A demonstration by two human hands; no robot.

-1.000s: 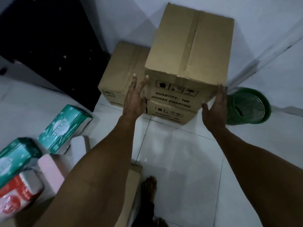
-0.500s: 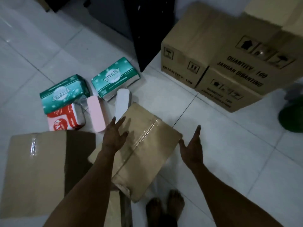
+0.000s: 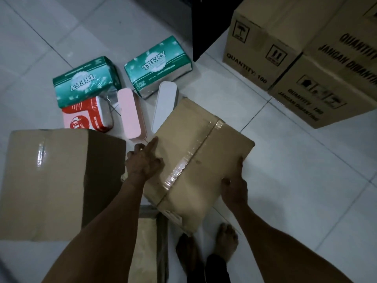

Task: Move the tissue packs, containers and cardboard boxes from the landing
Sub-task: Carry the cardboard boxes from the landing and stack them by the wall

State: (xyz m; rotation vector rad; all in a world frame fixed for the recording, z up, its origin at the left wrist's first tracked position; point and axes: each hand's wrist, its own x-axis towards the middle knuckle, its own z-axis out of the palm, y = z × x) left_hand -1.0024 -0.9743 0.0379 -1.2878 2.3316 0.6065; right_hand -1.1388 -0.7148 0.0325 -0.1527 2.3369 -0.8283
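Observation:
A taped cardboard box (image 3: 195, 152) lies tilted in the middle of the tiled floor, partly resting on another box (image 3: 146, 242). My left hand (image 3: 142, 164) holds its left edge with the index finger stretched along it. My right hand (image 3: 234, 186) grips its right edge, thumb on top. Beyond it lie a pink container (image 3: 130, 113), a white container (image 3: 163, 105), two green tissue packs (image 3: 85, 80) (image 3: 157, 66) and a red tissue pack (image 3: 85, 117).
A large cardboard box (image 3: 44, 184) stands at my left. Printed cartons (image 3: 259, 37) (image 3: 318, 103) are stacked at the upper right beside a dark panel (image 3: 210, 21). My bare feet (image 3: 226, 242) stand just below the held box. Bare tiles stretch to the right.
My gaze swung down from the stacked cartons to the floor. Both hands left the tall carton, came down over the taped box and now hold its two edges.

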